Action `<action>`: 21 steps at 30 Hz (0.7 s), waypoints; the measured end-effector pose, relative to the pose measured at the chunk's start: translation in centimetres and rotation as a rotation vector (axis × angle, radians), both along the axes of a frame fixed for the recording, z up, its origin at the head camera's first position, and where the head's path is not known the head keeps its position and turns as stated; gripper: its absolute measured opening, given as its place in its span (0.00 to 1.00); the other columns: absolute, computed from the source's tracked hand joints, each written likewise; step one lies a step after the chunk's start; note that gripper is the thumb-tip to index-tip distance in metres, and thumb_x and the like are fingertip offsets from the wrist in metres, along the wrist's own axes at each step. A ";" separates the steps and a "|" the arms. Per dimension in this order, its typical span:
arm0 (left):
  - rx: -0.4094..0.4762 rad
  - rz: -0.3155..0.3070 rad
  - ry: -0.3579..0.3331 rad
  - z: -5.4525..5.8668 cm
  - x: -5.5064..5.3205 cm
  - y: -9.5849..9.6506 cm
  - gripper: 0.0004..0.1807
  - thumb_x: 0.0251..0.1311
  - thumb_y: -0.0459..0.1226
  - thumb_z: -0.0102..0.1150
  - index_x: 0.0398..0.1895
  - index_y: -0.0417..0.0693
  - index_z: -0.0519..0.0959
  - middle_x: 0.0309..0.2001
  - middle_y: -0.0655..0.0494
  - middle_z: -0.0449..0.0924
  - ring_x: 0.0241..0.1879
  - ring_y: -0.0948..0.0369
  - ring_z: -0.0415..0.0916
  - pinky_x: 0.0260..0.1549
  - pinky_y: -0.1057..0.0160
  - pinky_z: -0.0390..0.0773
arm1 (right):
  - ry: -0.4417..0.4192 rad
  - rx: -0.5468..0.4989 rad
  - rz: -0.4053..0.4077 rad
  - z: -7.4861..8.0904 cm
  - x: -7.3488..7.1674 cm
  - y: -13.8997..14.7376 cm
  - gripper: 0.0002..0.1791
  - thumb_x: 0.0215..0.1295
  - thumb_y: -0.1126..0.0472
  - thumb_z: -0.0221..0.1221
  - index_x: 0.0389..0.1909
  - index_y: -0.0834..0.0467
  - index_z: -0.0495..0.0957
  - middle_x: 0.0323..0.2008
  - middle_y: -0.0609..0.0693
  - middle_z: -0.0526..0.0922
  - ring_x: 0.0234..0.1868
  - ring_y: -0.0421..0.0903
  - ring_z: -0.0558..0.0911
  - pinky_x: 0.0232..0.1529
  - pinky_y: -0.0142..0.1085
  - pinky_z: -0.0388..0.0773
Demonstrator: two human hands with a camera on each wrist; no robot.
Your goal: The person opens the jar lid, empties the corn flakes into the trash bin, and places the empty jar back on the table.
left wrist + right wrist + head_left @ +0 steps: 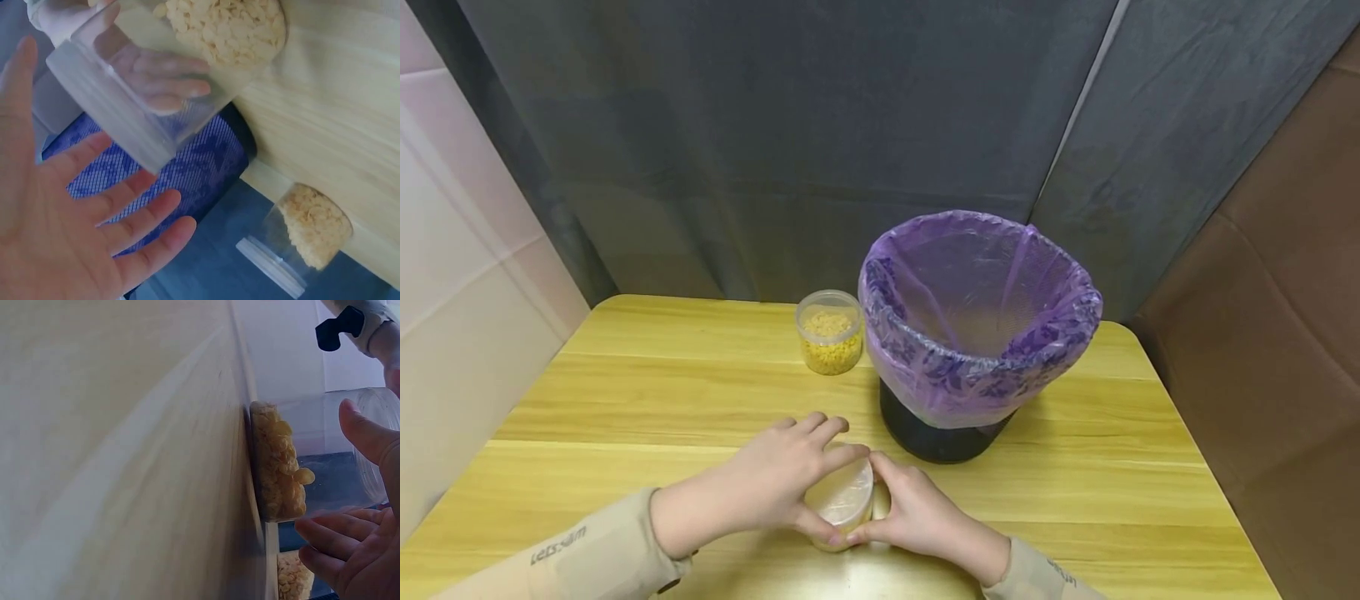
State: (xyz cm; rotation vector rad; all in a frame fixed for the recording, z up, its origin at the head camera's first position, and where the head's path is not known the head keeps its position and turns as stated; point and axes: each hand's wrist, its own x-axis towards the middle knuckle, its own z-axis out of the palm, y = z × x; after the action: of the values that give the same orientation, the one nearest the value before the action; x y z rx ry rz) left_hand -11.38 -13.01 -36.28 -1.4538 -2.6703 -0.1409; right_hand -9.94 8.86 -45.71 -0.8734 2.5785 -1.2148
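Note:
A clear plastic jar (848, 500) with a translucent lid (112, 106) stands upright on the table, part-filled with small pale-yellow pieces (278, 465). My left hand (775, 475) arches over its lid from the left. In the left wrist view its fingers (153, 250) are spread and fairly straight, right beside the lid's rim. From the right, my right hand (925, 517) holds the jar's side, thumb (369, 434) toward me and the other fingers round the far side.
A similar clear jar (831, 333) of yellow bits, with no lid seen on it, stands at the table's (662, 392) back. Right of it is a black bin (932, 437) lined with a purple bag (977, 367). A dark curtain (775, 150) hangs behind.

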 end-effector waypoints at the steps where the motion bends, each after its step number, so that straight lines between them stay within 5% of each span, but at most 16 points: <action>1: -0.007 -0.002 -0.014 0.1 -0.1 0.0 0.50 0.38 0.76 0.53 0.61 0.55 0.74 0.56 0.47 0.72 0.51 0.52 0.71 0.38 0.50 0.77 | 0.001 0.000 0.003 0.0 0.0 0.0 0.46 0.44 0.41 0.73 0.62 0.55 0.66 0.48 0.44 0.79 0.46 0.36 0.76 0.47 0.33 0.75; 12: -0.102 -0.121 -0.184 1.4 -0.3 -0.3 0.48 0.35 0.60 0.74 0.65 0.61 0.69 0.68 0.54 0.63 0.64 0.50 0.61 0.52 0.40 0.69 | 0.028 -0.002 0.013 0.0 0.0 0.0 0.45 0.45 0.41 0.72 0.62 0.52 0.65 0.52 0.44 0.79 0.51 0.38 0.76 0.52 0.37 0.73; 21: -0.146 -0.161 -0.257 1.6 -0.2 -0.3 0.47 0.34 0.46 0.77 0.66 0.66 0.69 0.70 0.61 0.59 0.66 0.46 0.58 0.51 0.36 0.68 | 0.013 0.005 0.008 0.1 0.1 0.0 0.52 0.44 0.39 0.72 0.68 0.53 0.61 0.53 0.47 0.78 0.52 0.39 0.76 0.53 0.38 0.73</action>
State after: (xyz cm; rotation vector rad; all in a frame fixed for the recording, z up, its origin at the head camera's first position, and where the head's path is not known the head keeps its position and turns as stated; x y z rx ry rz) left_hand -11.58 -13.36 -34.68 -1.8103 -2.8100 -0.1573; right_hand -9.83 8.87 -45.61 -0.8929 2.5841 -1.2037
